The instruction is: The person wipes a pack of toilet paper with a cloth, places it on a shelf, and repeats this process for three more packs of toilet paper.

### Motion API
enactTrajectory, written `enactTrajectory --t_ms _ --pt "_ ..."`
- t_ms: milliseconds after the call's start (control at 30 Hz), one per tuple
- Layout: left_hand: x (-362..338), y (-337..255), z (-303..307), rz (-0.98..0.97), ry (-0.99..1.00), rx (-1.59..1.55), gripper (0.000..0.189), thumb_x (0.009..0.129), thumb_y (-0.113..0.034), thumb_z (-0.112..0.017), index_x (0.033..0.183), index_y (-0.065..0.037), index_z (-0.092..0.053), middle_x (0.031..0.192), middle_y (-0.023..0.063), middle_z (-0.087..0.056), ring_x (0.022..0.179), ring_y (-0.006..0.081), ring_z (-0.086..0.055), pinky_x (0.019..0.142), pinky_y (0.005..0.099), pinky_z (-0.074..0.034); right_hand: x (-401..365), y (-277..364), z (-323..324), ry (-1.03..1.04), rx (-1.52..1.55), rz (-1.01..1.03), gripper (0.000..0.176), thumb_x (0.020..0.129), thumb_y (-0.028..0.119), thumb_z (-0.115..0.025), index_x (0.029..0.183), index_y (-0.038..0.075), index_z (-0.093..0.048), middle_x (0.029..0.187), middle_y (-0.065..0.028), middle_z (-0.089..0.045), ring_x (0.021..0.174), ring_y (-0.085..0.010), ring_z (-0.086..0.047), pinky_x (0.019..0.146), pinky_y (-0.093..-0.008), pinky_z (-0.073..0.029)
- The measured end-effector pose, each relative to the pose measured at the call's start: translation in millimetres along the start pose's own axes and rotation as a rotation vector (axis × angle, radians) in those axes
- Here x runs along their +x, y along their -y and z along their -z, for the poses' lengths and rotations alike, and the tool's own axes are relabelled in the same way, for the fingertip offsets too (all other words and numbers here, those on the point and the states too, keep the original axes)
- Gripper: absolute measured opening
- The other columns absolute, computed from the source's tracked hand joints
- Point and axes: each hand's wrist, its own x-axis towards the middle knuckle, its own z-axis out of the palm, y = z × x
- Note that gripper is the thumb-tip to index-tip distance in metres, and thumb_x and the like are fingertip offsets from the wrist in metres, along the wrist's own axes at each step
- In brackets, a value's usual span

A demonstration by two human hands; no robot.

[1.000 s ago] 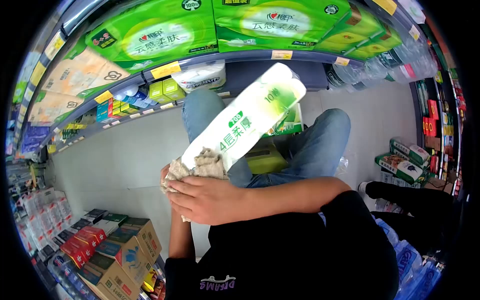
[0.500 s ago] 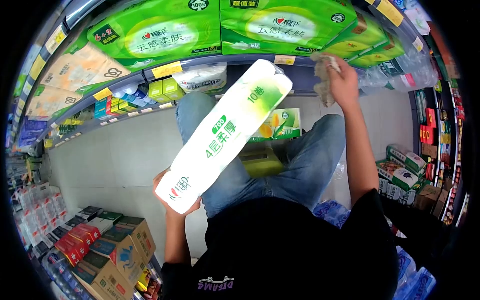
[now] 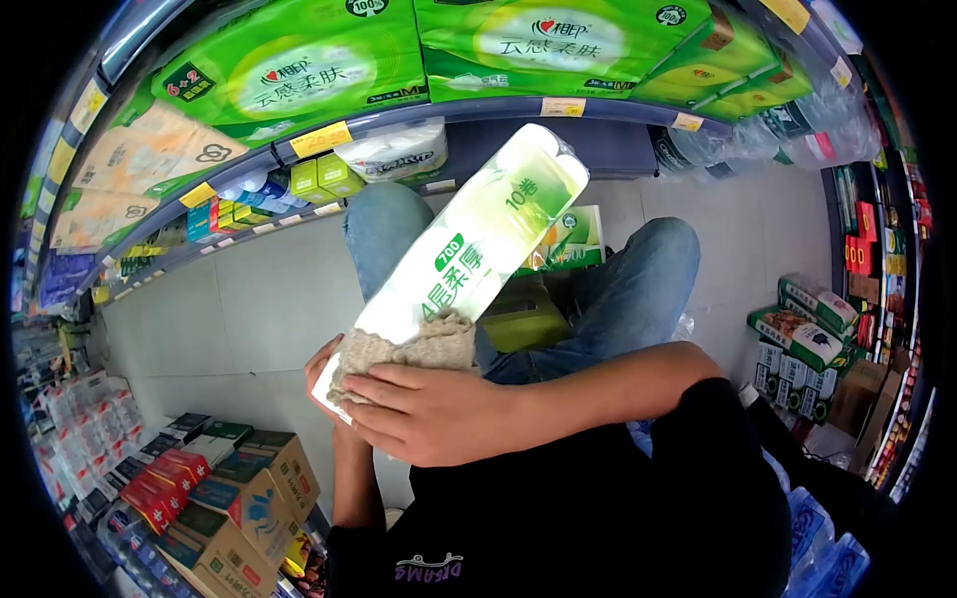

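A long white-and-green pack of toilet rolls [image 3: 478, 234] slants across my lap, its upper end pointing to the far right. My left hand [image 3: 323, 364] grips the lower end, with most of its fingers hidden behind the pack. Across the pack's lower part lies a grey-beige cloth [image 3: 424, 344]. My right hand [image 3: 434, 414] holds that cloth against the wrapper, fingers laid over it and pointing left. Between my knees, another green-and-white pack [image 3: 578, 239] with a flower print is partly covered by the toilet roll pack.
Large green tissue packs [image 3: 299, 75] fill the shelf ahead. Below them are a white pack [image 3: 394, 154] and small green boxes [image 3: 324, 177]. Cartons [image 3: 244, 498] stand at the lower left. Stacked packages [image 3: 802, 324] and clear bottles [image 3: 778, 140] are on the right.
My right hand has come down from beside the shelf at the upper right and put the cloth onto the pack's lower part. My left hand keeps its grip on the pack.
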Motion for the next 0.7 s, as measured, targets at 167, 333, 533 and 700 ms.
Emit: enactTrajectory --t_ms 167,333,533,700 --pt "2.7 -14.6 -3.7 -0.123 0.039 0.190 0.062 0.076 -0.036 -0.084 0.115 0.004 -0.058 0.116 0.0209 -0.066 0.108 0.0301 -0.067 0.095 0.0421 -0.053 0.0 -15.4 3.6 0.027 -0.003 -0.071 0.041 0.088 0.018 -0.062 0.122 -0.004 -0.064 0.128 -0.0174 -0.063 0.126 -0.0320 -0.058 0.108 -0.0447 -0.044" --pt "9.0 -25.8 -7.6 -0.329 0.102 0.287 0.087 0.056 -0.044 -0.089 0.121 0.002 -0.054 0.122 0.0218 -0.062 0.112 0.0342 -0.064 0.098 0.0440 -0.050 -13.6 -78.2 63.1 0.020 -0.039 -0.346 0.043 0.083 0.008 -0.064 0.123 -0.008 -0.061 0.126 -0.0202 -0.062 0.121 -0.0372 -0.059 0.107 -0.0485 -0.046" --pt "20.9 -27.7 22.0 -0.364 0.297 0.306 0.109 0.063 -0.044 -0.086 0.143 0.003 -0.029 0.136 0.0275 -0.048 0.132 0.0374 -0.047 0.110 0.0510 -0.038 -73.0 -151.5 144.2 -0.333 0.158 -0.945 0.039 0.088 -0.006 -0.055 0.125 0.003 -0.064 0.118 -0.0113 -0.071 0.110 -0.0215 -0.066 0.100 -0.0330 -0.049" --pt "33.3 -36.6 41.1 -0.153 0.402 0.157 0.109 0.060 -0.034 -0.090 0.145 -0.001 -0.029 0.144 0.0272 -0.042 0.137 0.0381 -0.044 0.112 0.0510 -0.038 -91.2 -150.7 167.6 -0.372 0.489 -0.814 0.034 0.091 -0.002 -0.060 0.125 0.001 -0.063 0.117 -0.0076 -0.070 0.112 -0.0155 -0.064 0.099 -0.0306 -0.049"
